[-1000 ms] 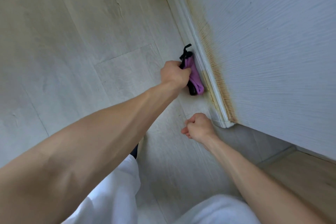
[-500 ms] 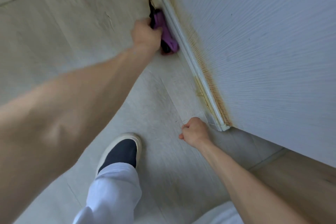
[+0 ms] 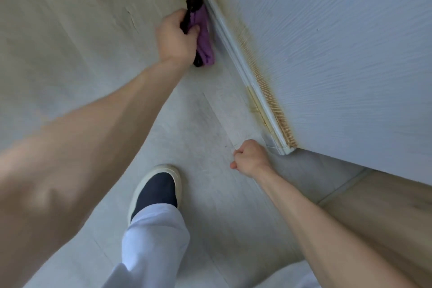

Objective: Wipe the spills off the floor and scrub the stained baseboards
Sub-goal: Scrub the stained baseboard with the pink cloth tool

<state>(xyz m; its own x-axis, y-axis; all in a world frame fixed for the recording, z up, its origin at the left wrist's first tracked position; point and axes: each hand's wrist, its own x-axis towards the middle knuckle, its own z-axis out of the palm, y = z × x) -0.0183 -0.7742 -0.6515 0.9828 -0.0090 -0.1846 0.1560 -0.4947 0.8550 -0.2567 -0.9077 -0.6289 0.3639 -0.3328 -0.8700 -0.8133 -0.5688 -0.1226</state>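
Half the purple cloth (image 3: 203, 30) hidden behind left hand (image 3: 174, 38).

Left arm outstretched, left hand (image 3: 175, 37) gripping — right hand (image 3: 250, 158) a fist, apparently empty, low.

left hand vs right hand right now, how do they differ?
The left hand grips a purple cloth at the baseboard; the right hand holds nothing, fingers curled into a fist. The left hand is stretched far forward beside the stained trim; the right hand sits nearer the body, by the baseboard's end, low over the floor. Both are bare, seen from the back.
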